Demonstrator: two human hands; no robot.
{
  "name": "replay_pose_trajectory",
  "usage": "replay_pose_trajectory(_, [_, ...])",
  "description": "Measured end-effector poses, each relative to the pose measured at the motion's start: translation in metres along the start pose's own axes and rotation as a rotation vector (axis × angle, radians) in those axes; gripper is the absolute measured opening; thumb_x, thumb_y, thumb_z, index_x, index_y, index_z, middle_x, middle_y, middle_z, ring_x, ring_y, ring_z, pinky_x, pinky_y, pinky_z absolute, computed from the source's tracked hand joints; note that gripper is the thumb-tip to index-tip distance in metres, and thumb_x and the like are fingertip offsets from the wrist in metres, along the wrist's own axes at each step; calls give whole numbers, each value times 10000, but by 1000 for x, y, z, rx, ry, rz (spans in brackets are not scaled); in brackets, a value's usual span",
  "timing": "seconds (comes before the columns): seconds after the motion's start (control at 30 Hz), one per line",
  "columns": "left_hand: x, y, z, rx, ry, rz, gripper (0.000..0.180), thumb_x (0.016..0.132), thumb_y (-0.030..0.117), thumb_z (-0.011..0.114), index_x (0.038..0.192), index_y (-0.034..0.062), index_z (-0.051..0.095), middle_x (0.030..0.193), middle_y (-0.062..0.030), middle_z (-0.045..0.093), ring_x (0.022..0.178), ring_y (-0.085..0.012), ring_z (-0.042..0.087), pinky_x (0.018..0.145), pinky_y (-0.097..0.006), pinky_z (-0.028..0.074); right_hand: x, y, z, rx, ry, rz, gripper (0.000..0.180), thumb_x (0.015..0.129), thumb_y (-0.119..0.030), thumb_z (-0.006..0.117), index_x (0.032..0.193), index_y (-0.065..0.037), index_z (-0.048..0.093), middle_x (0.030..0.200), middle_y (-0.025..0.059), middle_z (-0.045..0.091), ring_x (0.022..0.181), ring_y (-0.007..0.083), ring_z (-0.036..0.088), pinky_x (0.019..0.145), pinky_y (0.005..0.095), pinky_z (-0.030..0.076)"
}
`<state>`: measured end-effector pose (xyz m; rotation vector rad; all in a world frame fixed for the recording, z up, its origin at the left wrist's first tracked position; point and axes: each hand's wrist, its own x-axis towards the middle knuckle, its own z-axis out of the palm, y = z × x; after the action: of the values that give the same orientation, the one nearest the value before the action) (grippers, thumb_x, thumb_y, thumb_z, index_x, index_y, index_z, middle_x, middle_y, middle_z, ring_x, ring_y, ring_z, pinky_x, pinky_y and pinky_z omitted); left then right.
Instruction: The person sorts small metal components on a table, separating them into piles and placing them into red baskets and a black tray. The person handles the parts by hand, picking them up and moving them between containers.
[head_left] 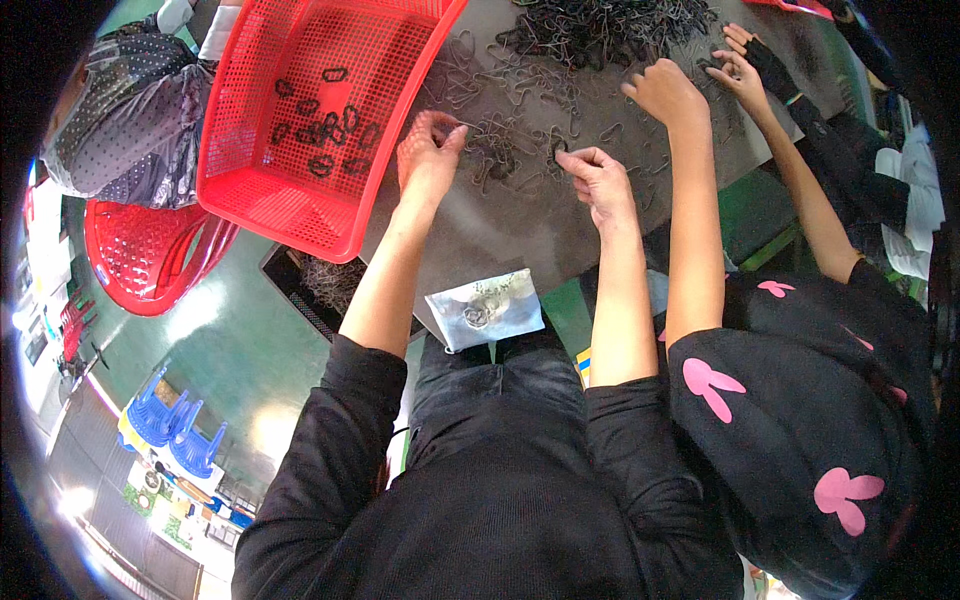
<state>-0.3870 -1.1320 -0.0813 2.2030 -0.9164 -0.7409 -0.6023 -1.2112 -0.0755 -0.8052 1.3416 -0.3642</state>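
My left hand (pixel 428 150) is over the grey table (pixel 520 230), its fingertips pinched on a thin dark wire clip beside the red mesh basket (pixel 300 110). My right hand (pixel 597 180) is closed on another dark wire clip near a small tangle of wire clips (pixel 495 150). The basket holds several dark clips (pixel 322 125). A bigger heap of wire clips (pixel 600 30) lies at the far side of the table.
A person in black with pink shapes (pixel 800 420) sits at my right, both hands (pixel 665 90) in the clips. Another person in grey dotted cloth (pixel 130 110) is at far left. A red stool (pixel 150 260), a dark crate (pixel 320 285) and blue stools (pixel 170 425) stand on the green floor.
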Motion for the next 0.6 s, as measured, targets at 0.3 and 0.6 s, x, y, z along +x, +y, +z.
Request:
replay_pose_trajectory(0.3, [-18, -5, 13, 261, -190, 247, 315, 778, 271, 685, 1046, 140, 584, 688, -91, 592, 683, -276, 613, 615, -404, 461, -33, -15, 3, 504, -487, -25, 142, 793, -29, 638, 917, -74, 586, 894, 25, 566, 684, 64, 495, 504, 184, 347])
replay_pose_trajectory(0.6, [-17, 12, -2, 191, -225, 67, 210, 810, 248, 636, 972, 121, 596, 745, -111, 623, 709, -287, 620, 633, -403, 464, -13, 11, 53, -951, 28, -502, 265, 723, -189, 719, 964, -144, 619, 845, 110, 658, 774, 332, 644, 641, 419, 501])
